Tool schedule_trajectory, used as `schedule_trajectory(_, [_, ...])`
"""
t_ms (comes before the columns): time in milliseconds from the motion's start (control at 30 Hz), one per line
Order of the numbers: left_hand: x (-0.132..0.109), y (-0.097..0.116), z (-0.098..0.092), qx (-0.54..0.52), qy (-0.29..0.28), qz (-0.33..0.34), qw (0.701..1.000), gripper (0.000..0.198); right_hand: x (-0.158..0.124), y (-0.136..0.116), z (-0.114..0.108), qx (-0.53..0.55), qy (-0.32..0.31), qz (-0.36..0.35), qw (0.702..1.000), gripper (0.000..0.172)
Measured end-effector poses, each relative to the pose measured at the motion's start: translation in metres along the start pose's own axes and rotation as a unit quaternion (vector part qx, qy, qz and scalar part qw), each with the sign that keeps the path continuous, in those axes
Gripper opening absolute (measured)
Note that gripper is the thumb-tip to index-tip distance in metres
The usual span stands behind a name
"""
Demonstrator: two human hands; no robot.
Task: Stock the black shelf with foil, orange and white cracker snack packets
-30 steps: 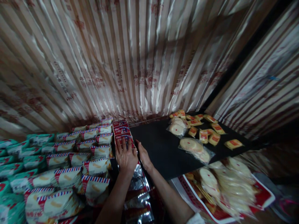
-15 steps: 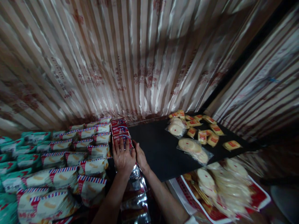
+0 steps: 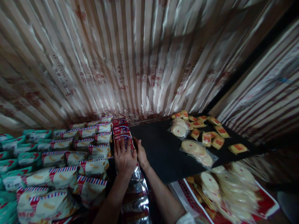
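Note:
A row of dark red snack packets (image 3: pixel 121 129) runs away from me along the table, with silver foil packets (image 3: pixel 136 203) nearer my body. My left hand (image 3: pixel 125 160) lies flat on the nearest red packet, its fingers stretched and slightly spread. Along the right side of the same row stands my right hand (image 3: pixel 142 154), fingers extended, its edge close to the packet. Part of the packets is hidden under the hands and forearms. Left of the row stand several white snack bags (image 3: pixel 99 151) with blue-and-red striped tops.
Green bags (image 3: pixel 29 160) fill the far left. On the black tabletop (image 3: pixel 158 149) to the right lie small yellow packets (image 3: pixel 218 141) and bagged round flat cakes (image 3: pixel 197 149). More bagged cakes (image 3: pixel 240 189) rest on a red printed sack (image 3: pixel 268 203). Behind hangs a striped plastic sheet (image 3: pixel 140 62).
The view has shifted slightly, so the things on the right sit farther right. Both hands keep nearly the same place on and beside the red packets.

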State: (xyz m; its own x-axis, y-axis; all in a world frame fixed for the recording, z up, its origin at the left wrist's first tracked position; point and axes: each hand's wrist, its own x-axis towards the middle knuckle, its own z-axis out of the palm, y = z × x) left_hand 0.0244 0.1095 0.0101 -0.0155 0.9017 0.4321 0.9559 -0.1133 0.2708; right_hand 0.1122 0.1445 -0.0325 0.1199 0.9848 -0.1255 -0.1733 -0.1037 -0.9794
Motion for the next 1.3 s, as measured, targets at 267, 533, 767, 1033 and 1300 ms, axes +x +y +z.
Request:
schedule_trajectory(267, [0.001,-0.005,0.001,0.010,-0.011,0.008,1.000,0.046,-0.007,-0.008,0.007,0.008,0.009,0.014,1.000,0.078])
schedule_trajectory(533, [0.005,-0.011,0.000,0.007,-0.020,0.007,1.000,0.047,-0.005,0.001,0.014,0.009,0.016,0.009,1.000,0.078])
schedule_trajectory(767, [0.010,-0.016,-0.006,0.000,-0.026,0.007,1.000,0.046,-0.002,0.003,0.021,0.007,0.019,0.004,1.000,0.081])
schedule_trajectory(1033, [0.010,-0.019,-0.006,0.000,-0.020,0.006,1.000,0.046,-0.004,-0.001,0.025,-0.007,0.022,0.006,1.000,0.078])
schedule_trajectory(1300, [0.011,-0.020,-0.008,-0.005,-0.024,0.002,1.000,0.044,-0.005,-0.004,0.028,0.024,0.044,0.014,0.999,0.080])
